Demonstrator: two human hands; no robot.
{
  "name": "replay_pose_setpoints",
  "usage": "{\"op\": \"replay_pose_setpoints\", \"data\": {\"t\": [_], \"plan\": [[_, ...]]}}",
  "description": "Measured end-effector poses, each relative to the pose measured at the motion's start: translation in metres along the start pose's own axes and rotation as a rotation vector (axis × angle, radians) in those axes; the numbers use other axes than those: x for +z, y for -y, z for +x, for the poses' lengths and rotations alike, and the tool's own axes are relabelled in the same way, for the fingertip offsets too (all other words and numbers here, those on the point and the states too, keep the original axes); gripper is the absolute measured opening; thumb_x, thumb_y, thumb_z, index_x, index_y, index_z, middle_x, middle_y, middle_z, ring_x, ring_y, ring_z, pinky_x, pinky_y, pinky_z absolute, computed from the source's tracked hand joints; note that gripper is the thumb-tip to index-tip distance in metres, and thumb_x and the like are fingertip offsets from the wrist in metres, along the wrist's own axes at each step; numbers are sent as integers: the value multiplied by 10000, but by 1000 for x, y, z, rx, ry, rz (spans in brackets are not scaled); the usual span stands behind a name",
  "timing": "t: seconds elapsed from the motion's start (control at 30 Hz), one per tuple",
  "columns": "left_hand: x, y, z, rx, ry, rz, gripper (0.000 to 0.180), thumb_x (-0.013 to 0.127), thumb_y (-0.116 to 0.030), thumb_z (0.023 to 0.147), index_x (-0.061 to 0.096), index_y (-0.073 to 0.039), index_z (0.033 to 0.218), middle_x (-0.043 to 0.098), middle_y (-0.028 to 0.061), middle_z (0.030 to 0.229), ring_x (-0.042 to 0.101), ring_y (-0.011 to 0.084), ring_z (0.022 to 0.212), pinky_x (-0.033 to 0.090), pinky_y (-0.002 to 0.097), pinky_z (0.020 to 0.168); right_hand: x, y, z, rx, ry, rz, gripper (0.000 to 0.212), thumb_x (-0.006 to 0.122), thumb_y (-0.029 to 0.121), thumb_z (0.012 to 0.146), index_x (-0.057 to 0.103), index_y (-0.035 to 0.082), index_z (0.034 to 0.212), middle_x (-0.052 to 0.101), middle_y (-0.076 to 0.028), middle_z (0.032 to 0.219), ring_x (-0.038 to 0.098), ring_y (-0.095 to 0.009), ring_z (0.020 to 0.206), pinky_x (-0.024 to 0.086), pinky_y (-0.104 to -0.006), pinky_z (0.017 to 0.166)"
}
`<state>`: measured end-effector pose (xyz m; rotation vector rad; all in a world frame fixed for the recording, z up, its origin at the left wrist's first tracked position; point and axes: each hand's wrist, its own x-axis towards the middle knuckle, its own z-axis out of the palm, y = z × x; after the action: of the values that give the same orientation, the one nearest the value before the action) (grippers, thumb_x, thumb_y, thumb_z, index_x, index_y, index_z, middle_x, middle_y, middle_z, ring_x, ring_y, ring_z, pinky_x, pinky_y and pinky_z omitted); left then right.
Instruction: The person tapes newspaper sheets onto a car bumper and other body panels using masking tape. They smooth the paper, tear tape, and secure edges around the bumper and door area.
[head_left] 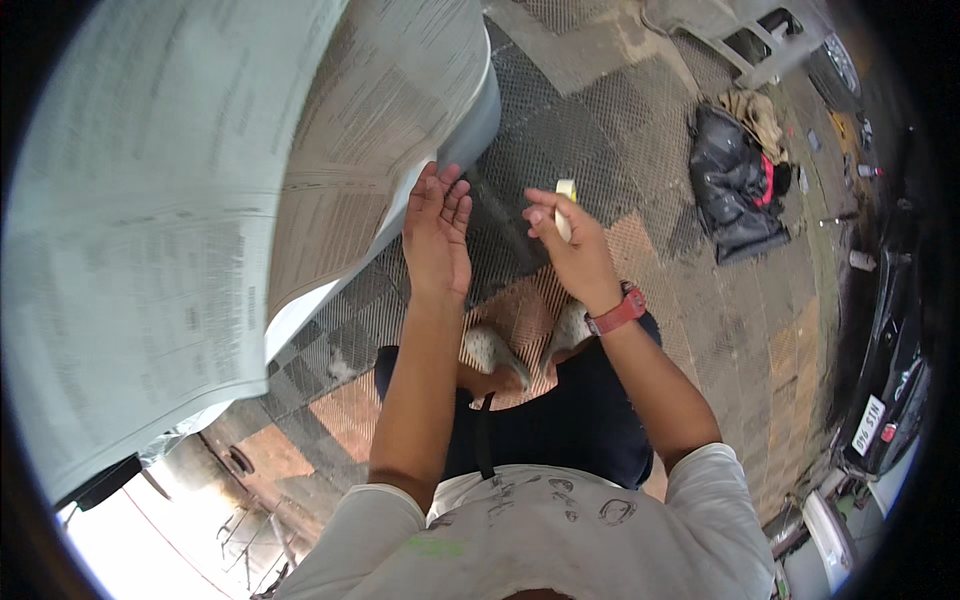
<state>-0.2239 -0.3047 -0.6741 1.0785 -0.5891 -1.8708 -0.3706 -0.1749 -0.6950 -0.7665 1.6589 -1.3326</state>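
Note:
My left hand (438,235) is raised palm up with its fingers apart, and nothing lies in it. Its fingertips are beside the lower edge of a vehicle body (478,118), of which a pale, glossy strip shows. Printed masking paper (345,170) covers the body's upper surface; whether my fingertips touch the edge I cannot tell. My right hand (585,262), with a red watch on the wrist, is closed round a roll of pale masking tape (566,188). The roll stands on edge between thumb and fingers, partly hidden by them, apart from the paper.
Ribbed floor mats (640,130) lie under my feet. To the right is a black plastic bag (735,180) with cloth beside it. A grey bumper-like part (745,35) is at the far right, near a wheel. A dark car (890,350) stands along the right side.

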Motion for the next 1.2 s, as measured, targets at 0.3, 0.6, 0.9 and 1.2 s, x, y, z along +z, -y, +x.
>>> {"op": "replay_pose_setpoints", "data": {"t": [0.3,0.6,0.9,1.2], "plan": [[-26,17,39,251,10,-106,282,746,-324,1077,652,-93,1209,763,77,1000,705,117,852,572,265,783,17,43,58,-810,-138,-403,247,719,51,1015,779,47,1254,778,-117,980,695,-182,764,550,-317,713],[-32,10,52,299,161,-316,222,717,-270,1091,679,-51,1089,800,139,1088,732,170,870,586,322,794,67,144,27,-1731,148,-1298,416,794,72,868,814,206,1262,731,-37,1180,699,-238,1074,522,-428,934],[-25,59,27,370,117,-260,341,675,-142,1068,597,-26,1379,726,96,1166,708,183,987,597,335,862,186,185,35,-1907,449,-1884,284,781,175,845,795,149,1128,735,-76,1197,643,-238,1167,504,-381,980],[-13,74,-3,781,420,320,828,692,-225,1033,228,-2,1683,30,401,1766,659,456,1327,521,525,1124,200,199,19,-1771,256,-2332,293,744,134,846,794,138,1135,725,-74,1241,631,-267,1215,518,-402,979]]}}
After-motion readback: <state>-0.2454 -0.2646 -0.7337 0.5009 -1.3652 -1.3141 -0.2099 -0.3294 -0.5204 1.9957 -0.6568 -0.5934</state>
